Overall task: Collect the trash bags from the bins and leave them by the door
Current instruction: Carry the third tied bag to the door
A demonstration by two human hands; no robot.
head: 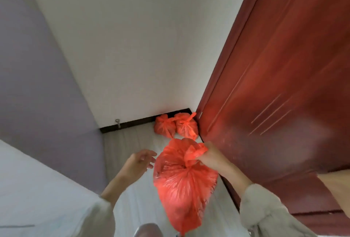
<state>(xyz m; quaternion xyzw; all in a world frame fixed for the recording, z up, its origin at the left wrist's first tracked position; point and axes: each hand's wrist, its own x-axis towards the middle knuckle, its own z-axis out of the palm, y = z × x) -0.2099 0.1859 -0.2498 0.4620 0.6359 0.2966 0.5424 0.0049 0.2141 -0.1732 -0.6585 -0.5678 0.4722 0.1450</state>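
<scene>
My right hand [210, 156] grips the knotted top of a tied red plastic trash bag [181, 185], which hangs above the floor beside the dark red door [274, 85]. My left hand [139, 162] hovers just left of the bag with its fingers apart and holds nothing. Two more tied red trash bags, a left one [163, 126] and a right one [186, 126], sit on the floor in the corner where the white wall meets the door.
A white wall [132, 47] stands ahead with a dark baseboard [136, 122] and a metal door stop [117, 123]. A lilac wall [37, 75] is at left. A pale surface [37, 189] fills the lower left. The floor [132, 142] is light wood.
</scene>
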